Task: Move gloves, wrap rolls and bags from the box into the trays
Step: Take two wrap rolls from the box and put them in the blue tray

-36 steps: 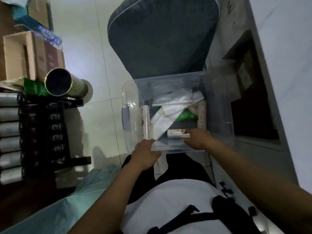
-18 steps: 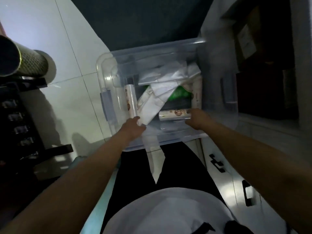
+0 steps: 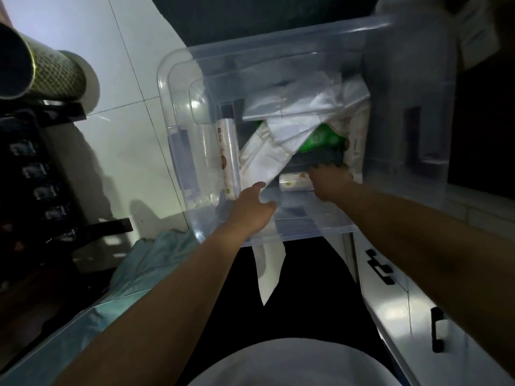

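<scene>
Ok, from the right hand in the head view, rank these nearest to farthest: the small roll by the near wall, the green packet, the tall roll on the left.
1. small roll: touching the right hand, on its left.
2. green packet: just beyond the hand, deeper in.
3. tall roll: across the box, along its left wall.

A dim home room, by the look of it: pale tiled floor [image 3: 122, 140], a dark cushioned seat [image 3: 250, 15], white cabinet doors with black handles [image 3: 437, 332], and a clear plastic storage box [image 3: 178, 87] of household supplies.

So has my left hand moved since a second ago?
Yes. The left hand has gone from the near rim of the clear box forward into it, reaching the white bag.
</scene>
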